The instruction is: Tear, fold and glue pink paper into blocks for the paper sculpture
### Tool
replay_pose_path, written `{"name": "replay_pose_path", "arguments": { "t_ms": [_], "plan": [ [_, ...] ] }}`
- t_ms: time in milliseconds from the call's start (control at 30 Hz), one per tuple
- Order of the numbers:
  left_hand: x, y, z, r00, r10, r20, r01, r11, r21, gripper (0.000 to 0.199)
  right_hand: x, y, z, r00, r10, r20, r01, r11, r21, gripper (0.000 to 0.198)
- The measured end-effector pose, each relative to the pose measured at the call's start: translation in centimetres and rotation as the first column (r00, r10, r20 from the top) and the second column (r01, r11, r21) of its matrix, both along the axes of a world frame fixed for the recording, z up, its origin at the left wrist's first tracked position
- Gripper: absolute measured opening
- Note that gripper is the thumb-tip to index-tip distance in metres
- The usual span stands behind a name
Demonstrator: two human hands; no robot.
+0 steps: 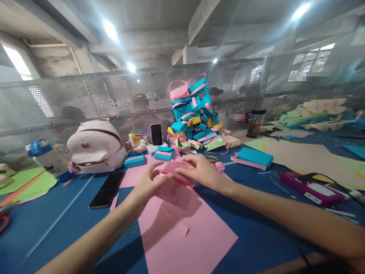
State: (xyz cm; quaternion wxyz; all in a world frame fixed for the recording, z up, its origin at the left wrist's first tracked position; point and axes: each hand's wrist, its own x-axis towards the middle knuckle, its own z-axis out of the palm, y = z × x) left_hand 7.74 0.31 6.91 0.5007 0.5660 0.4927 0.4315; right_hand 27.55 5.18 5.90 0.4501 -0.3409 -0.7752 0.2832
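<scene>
**Left hand (149, 182) and right hand (205, 173) are pinching a pink paper piece (181, 166)**

Both hands are closing narrowly on the pink paper piece, which is sitting between them. The left hand is holding its left side, with the thumb pressing along the near edge; the right hand is gripping its right side, the thumb lying on the front and the other fingers curling over the top.

Directly below the grip, a large pink sheet (189, 247) is lying on the blue table (71, 228) and catching the hands' shadow. A short pink strip (183, 228) is resting on that sheet, just nearer the person than the grip. Left of the grip, a black phone (107, 190) is lying flat. To its right, a blue box (253, 156) is lying near a purple device (312, 190). Beyond the grip, a tall pile of paper bags (196, 110) is rising, with a white backpack (97, 146) standing to the left.
</scene>
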Motion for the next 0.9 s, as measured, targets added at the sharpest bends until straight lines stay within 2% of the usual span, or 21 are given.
{"name": "replay_pose_path", "arguments": {
  "t_ms": [133, 300, 400, 433, 467, 533, 600, 667, 767, 900],
  "plan": [
    [0.5, -0.8, -0.6, 0.995, 0.038, 0.089, -0.033, 0.998, -0.055, 0.073, -0.2, 0.8, -0.2, 1.000, -0.007, -0.018, 0.007, 1.000, -0.026, 0.020],
    [-0.4, -0.6, -0.5, 0.990, 0.081, 0.114, -0.077, 0.996, -0.034, 0.061, -0.2, 0.2, -0.1, 1.000, 0.010, -0.026, -0.013, 0.993, -0.115, 0.023],
    [-1.3, -0.6, -0.4, 0.990, 0.074, 0.123, -0.074, 0.997, -0.008, 0.052, 0.3, -0.9, 0.2, 0.992, 0.105, -0.067, -0.119, 0.957, -0.265, 0.029],
    [-1.5, -0.8, -0.3, 0.991, 0.063, 0.122, -0.064, 0.998, 0.000, 0.047, 0.5, -1.4, 0.3, 0.982, 0.149, -0.120, -0.182, 0.917, -0.354, 0.033],
    [-1.8, -1.1, -0.2, 0.992, 0.050, 0.119, -0.051, 0.999, 0.004, 0.040, 0.7, -1.8, 0.3, 0.965, 0.184, -0.187, -0.251, 0.856, -0.452, 0.038],
    [-2.2, -1.7, 0.0, 0.994, 0.024, 0.109, -0.025, 1.000, 0.010, 0.028, 1.0, -2.8, 0.1, 0.923, 0.212, -0.322, -0.374, 0.693, -0.616, 0.047],
    [-2.6, -2.2, 0.0, 0.999, -0.038, 0.035, 0.036, 0.998, 0.060, 0.019, 1.2, -3.5, -0.6, 0.889, 0.220, -0.402, -0.452, 0.564, -0.691, 0.050],
    [-3.0, -2.2, -0.3, 0.980, -0.155, -0.126, 0.171, 0.977, 0.125, 0.021, 1.1, -3.9, -1.7, 0.874, 0.232, -0.428, -0.484, 0.507, -0.713, 0.046],
    [-3.6, -1.5, -1.8, 0.890, -0.313, -0.331, 0.369, 0.921, 0.122, 0.026, 1.0, -3.9, -3.6, 0.910, 0.281, -0.306, -0.413, 0.530, -0.740, 0.034],
    [-3.7, 0.1, -4.3, 0.845, -0.354, -0.400, 0.426, 0.899, 0.105, 0.025, 1.1, -2.8, -4.7, 0.905, 0.412, -0.101, -0.345, 0.577, -0.740, 0.029]
  ]
}}
